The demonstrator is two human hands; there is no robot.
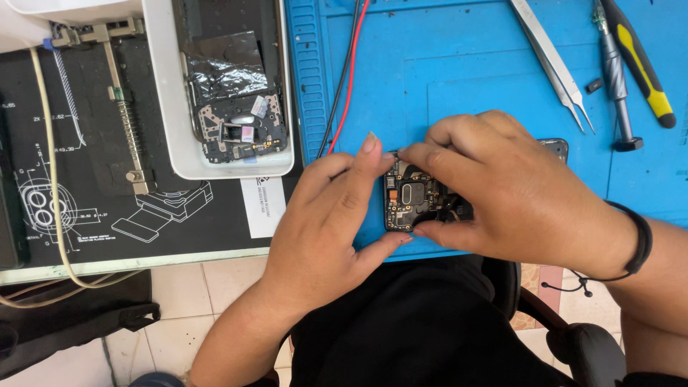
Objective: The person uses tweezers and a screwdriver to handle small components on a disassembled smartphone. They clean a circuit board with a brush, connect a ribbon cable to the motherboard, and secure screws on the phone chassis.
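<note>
Two hands at work on one opened phone (414,202) — back cover off, circuit board and camera module exposed, lying at the near edge of the blue mat (466,64).

Left hand (326,222): fingers partly curled, index tip on the phone's top left corner, thumb under its lower left corner; a light pinch that steadies the body rather than a full grip.

Right hand (512,190): draped over the phone from 3 o'clock, fingers bent, index tip meeting the top edge, thumb at the bottom edge near a small dark cable. Whether it pinches a part or only presses cannot be told; the palm hides the phone's right half.

Handling note, as a judgement: the left-hand brace should stay firm at the corners while the right works with fingertip pressure only — the bare board and thin flex look easy to nick or crease. Keeping the phone flat on the mat would stop it rocking.

Nearby stock:
- metal tweezers (552,61), 1 o'clock from the phone, well apart;
- yellow-handled screwdriver (641,68) and a metal driver (618,86), 2 o'clock;
- red and black leads (349,72), 11 o'clock;
- white tray (168,107) holding a second stripped phone (233,86), 10 o'clock;
- black printed surface mat (86,208), 9 o'clock.
</note>
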